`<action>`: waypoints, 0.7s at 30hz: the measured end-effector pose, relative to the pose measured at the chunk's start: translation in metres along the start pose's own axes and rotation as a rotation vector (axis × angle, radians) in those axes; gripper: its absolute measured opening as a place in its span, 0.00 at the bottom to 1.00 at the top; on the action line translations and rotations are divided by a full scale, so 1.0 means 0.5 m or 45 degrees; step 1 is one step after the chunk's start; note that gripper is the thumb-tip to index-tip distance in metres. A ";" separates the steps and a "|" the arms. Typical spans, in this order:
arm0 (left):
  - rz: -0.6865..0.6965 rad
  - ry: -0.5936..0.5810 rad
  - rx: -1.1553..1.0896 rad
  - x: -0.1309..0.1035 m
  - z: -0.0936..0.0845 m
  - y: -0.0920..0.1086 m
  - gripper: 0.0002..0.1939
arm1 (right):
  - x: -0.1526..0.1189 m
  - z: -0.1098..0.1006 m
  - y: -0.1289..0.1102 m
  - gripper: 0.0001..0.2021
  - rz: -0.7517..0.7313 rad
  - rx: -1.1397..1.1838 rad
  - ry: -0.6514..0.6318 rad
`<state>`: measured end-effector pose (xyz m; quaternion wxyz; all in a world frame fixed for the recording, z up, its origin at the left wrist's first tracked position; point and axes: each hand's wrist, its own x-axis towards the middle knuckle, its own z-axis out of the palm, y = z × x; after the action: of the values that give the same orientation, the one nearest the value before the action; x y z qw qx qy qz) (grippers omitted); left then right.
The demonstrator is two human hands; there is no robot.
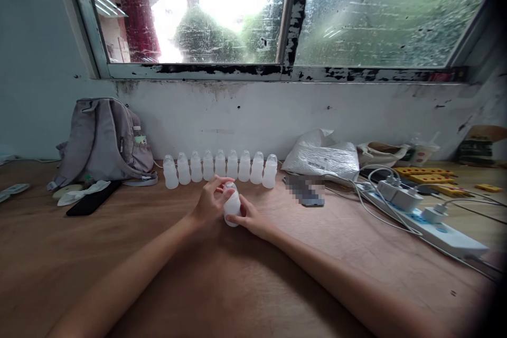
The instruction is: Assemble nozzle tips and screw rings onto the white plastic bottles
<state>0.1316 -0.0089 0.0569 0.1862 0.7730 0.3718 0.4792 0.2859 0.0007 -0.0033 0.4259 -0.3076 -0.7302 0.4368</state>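
A translucent white baby bottle (pixel 232 208) with a clear cap stands on the wooden table, slightly tilted, between my two hands. My left hand (pixel 210 198) has its fingers closed on the cap at the top. Lower down, my right hand (pixel 250 217) wraps round the bottle's body from the right side. Behind my hands, several baby bottles (pixel 196 168) of the same kind stand upright in a curved row, each with a clear cap. My left hand partly covers the lower parts of the middle ones.
A grey backpack (pixel 101 140) leans by the wall at left, with a black phone (pixel 93 199) and tissue (pixel 84 192) before it. At right lie a silver plastic bag (pixel 322 156), a blurred-out phone (pixel 307 190), and a power strip (pixel 439 232) with chargers and white cables.
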 end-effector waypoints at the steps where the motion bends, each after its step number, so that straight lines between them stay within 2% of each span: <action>1: -0.002 0.059 -0.018 -0.011 0.011 -0.007 0.15 | 0.000 0.000 0.002 0.24 0.001 -0.009 -0.006; 7: -0.052 0.134 -0.008 -0.028 0.056 -0.021 0.16 | -0.003 -0.004 0.005 0.22 -0.005 0.003 -0.055; 13: -0.025 0.222 -0.112 -0.050 0.091 -0.030 0.20 | -0.004 -0.003 0.010 0.20 -0.108 -0.112 -0.048; 21: -0.104 0.237 -0.161 -0.047 0.100 -0.024 0.21 | -0.001 -0.005 0.014 0.18 -0.079 -0.152 -0.032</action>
<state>0.1645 -0.0155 0.0116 0.2186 0.6961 0.3876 0.5634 0.2886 0.0042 -0.0092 0.4109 -0.3039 -0.7695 0.3830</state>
